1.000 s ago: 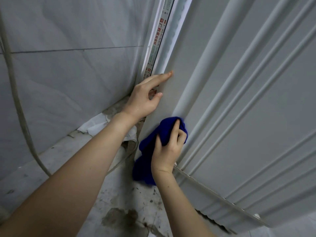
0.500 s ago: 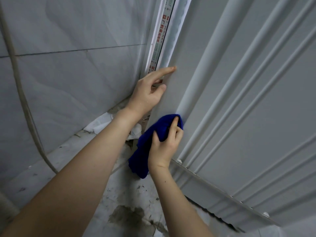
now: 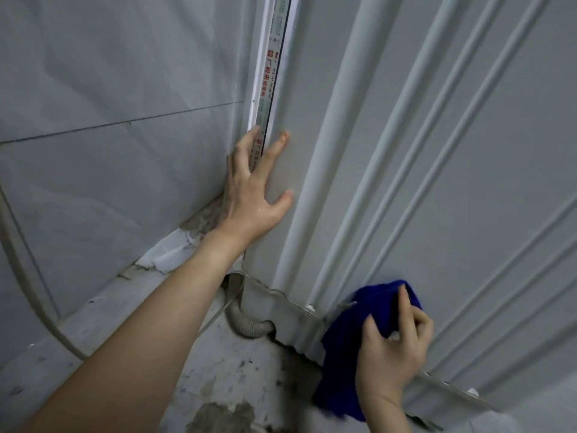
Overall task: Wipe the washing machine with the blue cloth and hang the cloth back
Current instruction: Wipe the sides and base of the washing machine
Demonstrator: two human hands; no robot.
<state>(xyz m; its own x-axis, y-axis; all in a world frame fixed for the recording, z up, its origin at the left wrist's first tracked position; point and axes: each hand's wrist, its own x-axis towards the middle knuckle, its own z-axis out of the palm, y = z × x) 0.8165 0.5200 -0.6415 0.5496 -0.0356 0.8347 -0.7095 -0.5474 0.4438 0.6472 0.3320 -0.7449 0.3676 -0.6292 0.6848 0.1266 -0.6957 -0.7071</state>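
Blue cloth (image 3: 349, 348) low right, close to camera; bunched up and pressed against the lower edge of the washing machine (image 3: 468, 182) side panel, right where the ribs meet the metal base strip (image 3: 452, 389). Held by right hand (image 3: 393, 354): thumb and curled fingers pinching the wad, index finger laid straighter over the top fold. Loose tail of cloth dangling past the wrist toward the floor (image 3: 265, 379); contact with floor not clear. In hand, not hung back. Grey floor, dirty: dark specks, one larger dark stain (image 3: 224, 417) at bottom edge. Further in, ribbed grey hose (image 3: 246, 326) curving out from under the machine corner. Left forearm reaching diagonally from bottom left up to left hand (image 3: 253, 198), higher than the cloth and well apart from it. Fingers spread and straight, palm flat on the machine's corner panel; thumb out to the panel side, outer fingers reaching the corner edge; holding nothing. Just behind the wrist, crumpled white paper (image 3: 168, 254) lying in the floor-wall joint. Farther up, narrow strip with red print (image 3: 268, 76) running along the machine corner, fingertips touching its lower end; text too small to read. Grey tiled wall (image 3: 109, 167) at left, one grout line across it. Pale cord (image 3: 50, 323) drooping down at far left, both ends out of frame.
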